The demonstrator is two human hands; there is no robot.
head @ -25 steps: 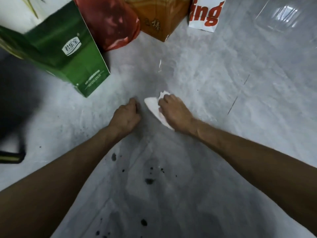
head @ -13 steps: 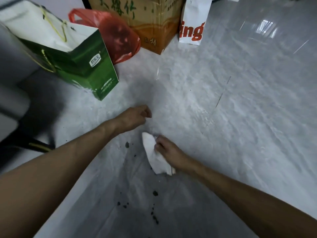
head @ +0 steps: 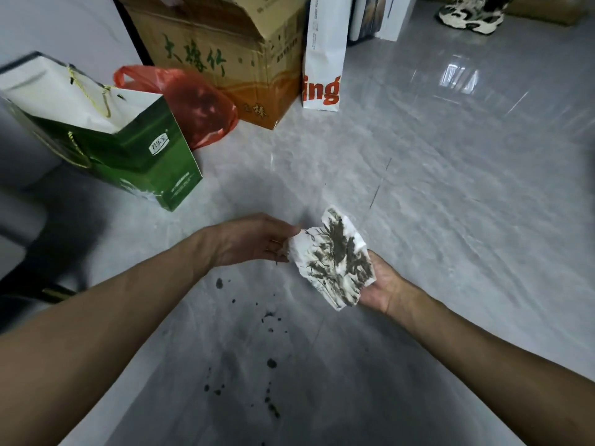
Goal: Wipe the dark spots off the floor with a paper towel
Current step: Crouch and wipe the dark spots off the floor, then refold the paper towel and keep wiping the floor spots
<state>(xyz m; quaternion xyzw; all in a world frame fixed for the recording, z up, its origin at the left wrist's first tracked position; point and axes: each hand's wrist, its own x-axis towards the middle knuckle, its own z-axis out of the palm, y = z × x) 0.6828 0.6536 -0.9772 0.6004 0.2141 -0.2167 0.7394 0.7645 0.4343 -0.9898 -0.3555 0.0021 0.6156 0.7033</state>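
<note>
While left hand [head: 254, 241] pinches its edge, paper towel [head: 335, 259], crumpled, dark-smeared, lies on spread right hand [head: 381, 284].

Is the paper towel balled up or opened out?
Opened out: the white paper towel lies spread on the right hand, dark smears up; the left hand pinches its edge.

I take this for a lived-in home, a corner of a room used for storage. The floor [head: 450, 175] is glossy grey marble-look tile. Along the top of the frame, by a white wall [head: 64, 27], household clutter stands: a worn cardboard box [head: 225, 43], a red plastic bag [head: 199, 101], a green gift bag [head: 145, 156] at upper left, a white shopping bag [head: 323, 59], and a sneaker [head: 470, 11] at upper right.
</note>
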